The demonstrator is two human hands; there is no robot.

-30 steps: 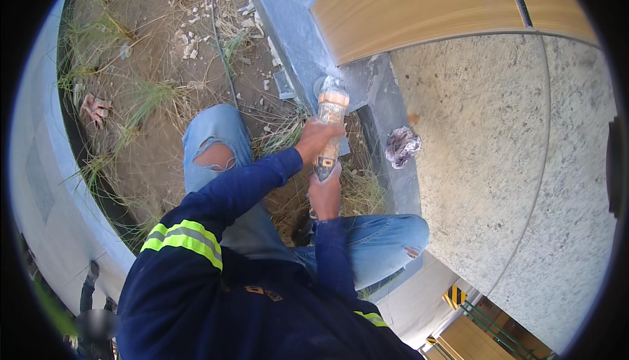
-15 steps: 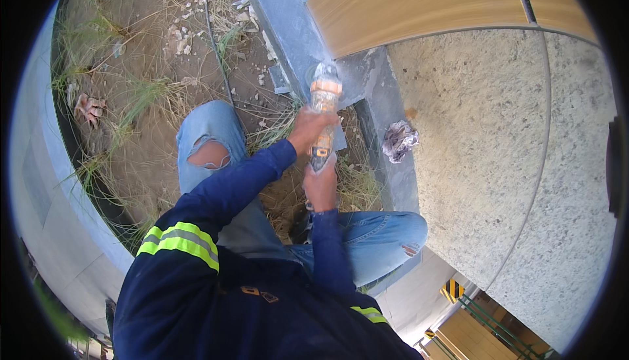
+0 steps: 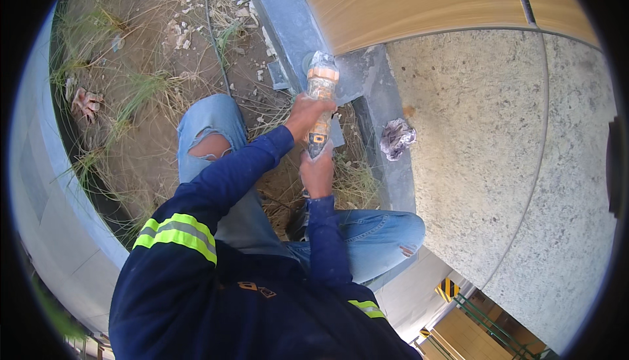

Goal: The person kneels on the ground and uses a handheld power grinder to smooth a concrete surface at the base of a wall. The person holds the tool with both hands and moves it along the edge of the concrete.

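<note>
Both my hands grip a dusty orange-and-grey angle grinder (image 3: 321,89), held lengthwise away from me. My left hand (image 3: 308,115) is wrapped round the middle of its body. Behind it, my right hand (image 3: 318,171) closes on the rear end of the tool. The grinder's head lies over the grey stone ledge (image 3: 282,16), close to the corner where a tan panel begins; its disc is mostly hidden and pale dust covers the stone there. Below the tool, a small grey slab piece (image 3: 337,132) shows beside my left hand.
A crumpled purplish cloth or bag (image 3: 397,139) lies on the ledge to the right. Beyond it stands a rough pale wall (image 3: 478,137). A dark cable (image 3: 213,32) crosses the soil and dry grass at left, near a dirty glove (image 3: 86,103). Stone chips lie along the ledge.
The grinder and both my hands have shifted slightly away from me and a little left along the ledge. My grip is unchanged.
</note>
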